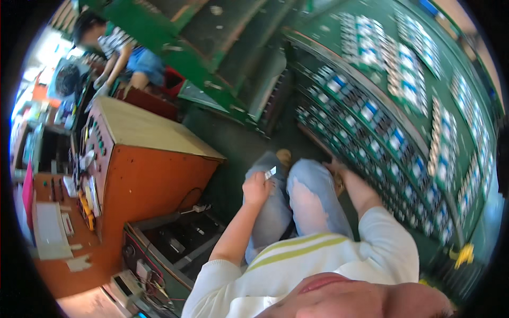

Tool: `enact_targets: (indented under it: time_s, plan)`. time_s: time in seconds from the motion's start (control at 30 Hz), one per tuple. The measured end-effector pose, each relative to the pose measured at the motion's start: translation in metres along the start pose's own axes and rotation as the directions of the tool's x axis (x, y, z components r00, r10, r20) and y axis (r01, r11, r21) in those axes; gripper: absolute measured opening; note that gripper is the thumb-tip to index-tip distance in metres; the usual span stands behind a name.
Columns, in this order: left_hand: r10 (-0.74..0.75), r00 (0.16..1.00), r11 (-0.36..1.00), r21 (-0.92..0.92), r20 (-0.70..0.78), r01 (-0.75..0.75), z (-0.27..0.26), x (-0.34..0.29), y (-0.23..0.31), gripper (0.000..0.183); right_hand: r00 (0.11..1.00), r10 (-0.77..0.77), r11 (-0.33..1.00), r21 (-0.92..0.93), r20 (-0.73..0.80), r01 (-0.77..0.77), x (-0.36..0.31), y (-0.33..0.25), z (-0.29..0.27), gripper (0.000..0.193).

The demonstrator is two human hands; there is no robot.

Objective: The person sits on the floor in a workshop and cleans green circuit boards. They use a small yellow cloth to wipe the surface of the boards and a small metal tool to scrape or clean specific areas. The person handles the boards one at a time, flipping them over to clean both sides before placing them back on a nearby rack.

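one small white part in left hand, right hand possibly half hidden

Small white-and-blue packet, tilted, pinched above the knees (label unreadable)

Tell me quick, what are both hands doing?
Left hand: closed, fingers pinching a small flat silvery piece.
Right hand: reaching to the green rack of small blue and white parts; open or closed cannot be told.
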State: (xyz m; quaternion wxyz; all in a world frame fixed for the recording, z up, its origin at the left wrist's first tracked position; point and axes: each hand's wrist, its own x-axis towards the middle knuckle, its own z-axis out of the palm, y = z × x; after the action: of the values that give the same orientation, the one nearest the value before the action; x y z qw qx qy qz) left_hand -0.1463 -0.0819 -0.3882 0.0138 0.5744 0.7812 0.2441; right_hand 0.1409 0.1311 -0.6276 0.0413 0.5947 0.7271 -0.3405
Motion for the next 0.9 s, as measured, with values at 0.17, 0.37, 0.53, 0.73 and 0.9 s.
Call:
enact_targets:
  time_s: [0.17, 0.37, 0.53, 0.73, 0.9]
  plan:
    - [-0.165, 0.986, 0.983, -0.077, 0.012, 0.166, 0.006, 0.012, -0.011, 0.013, 0.885, 0.426, 0.898, -0.203, 0.185, -0.390, 0.019, -0.065, -0.046, 0.084]
    - [-0.186, 0.981, 0.977, -0.097, 0.048, 0.190, -0.001, 0.026, -0.013, 0.010, 0.846, 0.527, 0.848, 0.114, -0.079, -0.517, 0.058, -0.043, -0.008, 0.054]
    - [-0.221, 0.974, 0.968, -0.115, 0.044, 0.225, 0.000, 0.020, -0.006, 0.008, 0.930, 0.154, 0.972, -0.118, -0.334, -0.203, 0.083, 0.036, 0.027, 0.054]
    - [-0.120, 0.992, 0.987, -0.102, 0.041, 0.124, 0.003, 0.028, -0.013, 0.010, 0.979, 0.203, 0.957, -0.216, 0.027, -0.193, 0.042, -0.043, -0.012, 0.047]
    - [-0.092, 0.996, 0.992, -0.080, 0.011, 0.093, 0.002, 0.033, 0.000, 0.011, 0.999, 0.041, 0.890, -0.454, -0.011, -0.042, 0.007, -0.048, -0.019, 0.054]
